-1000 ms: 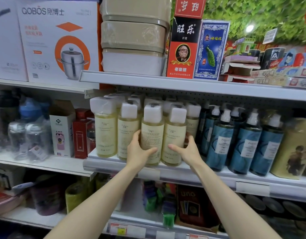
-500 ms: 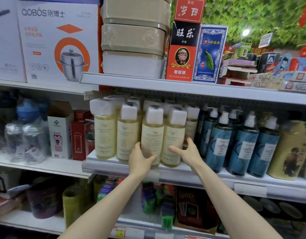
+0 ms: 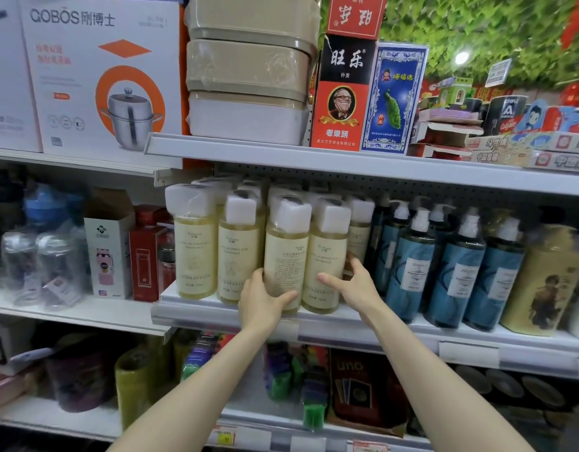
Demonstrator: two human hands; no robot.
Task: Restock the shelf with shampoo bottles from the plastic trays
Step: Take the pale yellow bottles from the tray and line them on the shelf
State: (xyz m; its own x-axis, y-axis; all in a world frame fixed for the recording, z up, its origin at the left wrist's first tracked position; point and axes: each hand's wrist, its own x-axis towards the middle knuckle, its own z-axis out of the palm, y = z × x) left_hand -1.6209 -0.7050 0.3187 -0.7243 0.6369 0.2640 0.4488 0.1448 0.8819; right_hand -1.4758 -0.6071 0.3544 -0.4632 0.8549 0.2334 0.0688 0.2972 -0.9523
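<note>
Shampoo bottle clasped by left hand; right hand clasps "AMINO ACID FRAGRANCE" bottle.

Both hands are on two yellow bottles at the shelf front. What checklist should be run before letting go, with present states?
1. Left hand grips left bottle: ok.
2. Right hand grips right bottle: ok.
3. Both bottles upright: ok.
4. Bases fully on the shelf: cannot tell for the left bottle; the hand covers its base.
5. Front labels outward: not ok; the left bottle shows dense small print, unlike its neighbours.
6. In line with the row: likely not ok; both seem further forward.
</note>
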